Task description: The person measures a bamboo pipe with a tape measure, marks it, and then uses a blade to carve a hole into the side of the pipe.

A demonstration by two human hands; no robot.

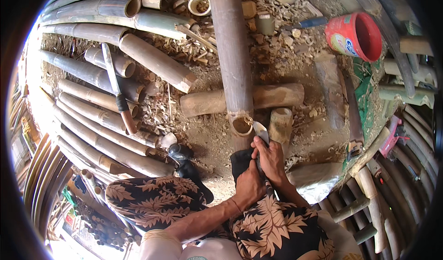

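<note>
A thick brown bamboo pole (232, 52) runs from the far edge toward me, resting across a short bamboo log (281, 95). Its hollow, pale-edged end faces me. At the right side of that rim is the blade of a knife (261, 131). My right hand (271, 159) is closed around the knife near the base of the blade, one finger stretched along it. Just below and to the left, my left hand (249, 185) is closed on the lower part of the handle. Most of the handle is hidden by my fingers.
Bamboo poles (101, 154) lie stacked on the left, with a machete (110, 71) across them. A red bucket (337, 36) lies tipped at the far right, and a handsaw (354, 112) is below it. Shavings litter the dirt floor. A short bamboo piece (280, 124) stands beside the knife.
</note>
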